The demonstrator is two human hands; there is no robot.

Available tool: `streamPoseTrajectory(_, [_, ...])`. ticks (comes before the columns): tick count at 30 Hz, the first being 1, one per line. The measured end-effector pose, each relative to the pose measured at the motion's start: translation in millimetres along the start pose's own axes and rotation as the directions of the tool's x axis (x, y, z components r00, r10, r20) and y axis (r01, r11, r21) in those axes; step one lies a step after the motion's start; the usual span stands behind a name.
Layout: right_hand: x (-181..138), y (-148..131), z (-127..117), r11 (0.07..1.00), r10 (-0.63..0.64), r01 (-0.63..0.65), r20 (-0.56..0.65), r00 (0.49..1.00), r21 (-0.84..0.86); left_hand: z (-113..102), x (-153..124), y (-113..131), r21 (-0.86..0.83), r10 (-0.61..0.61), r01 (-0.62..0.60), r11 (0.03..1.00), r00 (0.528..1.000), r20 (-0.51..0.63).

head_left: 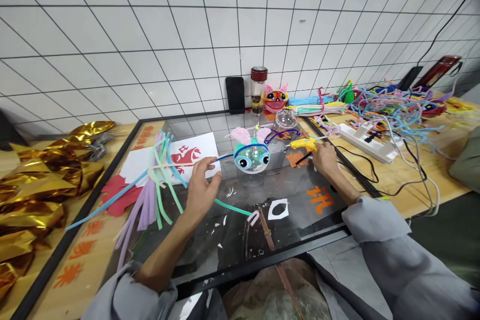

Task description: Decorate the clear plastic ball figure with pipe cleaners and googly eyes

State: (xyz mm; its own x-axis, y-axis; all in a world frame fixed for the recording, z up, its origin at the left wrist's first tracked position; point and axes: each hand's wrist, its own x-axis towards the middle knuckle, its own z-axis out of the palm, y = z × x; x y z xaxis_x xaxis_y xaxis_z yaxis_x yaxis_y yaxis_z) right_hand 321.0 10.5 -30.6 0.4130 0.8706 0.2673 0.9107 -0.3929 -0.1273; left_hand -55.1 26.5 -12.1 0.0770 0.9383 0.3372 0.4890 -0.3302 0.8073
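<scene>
My left hand (200, 187) is closed, pinching pipe cleaners: a blue one runs toward the craft toy and a teal one (232, 207) trails over the glass. The craft toy (251, 156) is a light-blue ball with big eyes and pink ears, resting on the glass sheet (300, 195). My right hand (325, 158) grips a yellow glue gun (305, 144), its nozzle pointing left toward the toy. A bundle of loose pipe cleaners (153, 190), purple, green and blue, lies left of my left hand.
Gold foil (41, 185) is heaped at the left. Against the tiled wall stand a dark phone (235, 94), a jar (258, 89) and a pink toy (276, 98). A white power strip (365, 141) and tangled pipe cleaners (390, 105) crowd the right. Red paper cutouts (120, 192) lie nearby.
</scene>
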Motion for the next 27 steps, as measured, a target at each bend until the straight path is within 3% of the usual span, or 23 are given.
streamPoseTrajectory(5, [-12.1, -15.2, -22.3, 0.998, -0.046, 0.049, -0.076, 0.996, 0.038, 5.9, -1.5, 0.6, -0.042, -0.006, 0.006, 0.999, 1.000, -0.006])
streamPoseTrajectory(8, [-30.6, -44.6, -44.3, 0.930, -0.192, 0.261, -0.266, 0.945, 0.258, 11.5, -2.4, 1.8, -0.082, 0.000, 0.000, 0.997, 1.000, -0.001])
streamPoseTrajectory(10, [-46.0, -67.5, -56.1, 0.834, -0.235, 0.349, -0.297, 0.925, 0.428, 14.7, -3.0, 2.3, -0.103, 0.006, -0.004, 0.995, 1.000, 0.020])
streamPoseTrajectory(12, [-60.1, -86.5, -62.0, 0.749, -0.285, 0.386, -0.264, 0.922, 0.539, 16.9, -4.1, 2.4, -0.115, 0.018, -0.014, 0.993, 0.999, 0.039])
streamPoseTrajectory(15, [-73.5, -99.9, -59.2, 0.696, -0.308, 0.354, -0.186, 0.933, 0.625, 19.0, -7.6, 2.9, -0.128, 0.031, -0.023, 0.991, 0.998, 0.057])
streamPoseTrajectory(22, [-68.4, -94.4, -38.4, 0.695, -0.282, 0.156, 0.067, 0.957, 0.702, 29.8, -13.4, -0.4, -0.159, 0.063, -0.047, 0.986, 0.993, 0.096])
streamPoseTrajectory(27, [-48.3, -96.3, -23.8, 0.677, -0.223, 0.089, 0.089, 0.971, 0.731, 37.2, -4.2, -7.9, -0.165, 0.069, -0.055, 0.985, 0.994, 0.081])
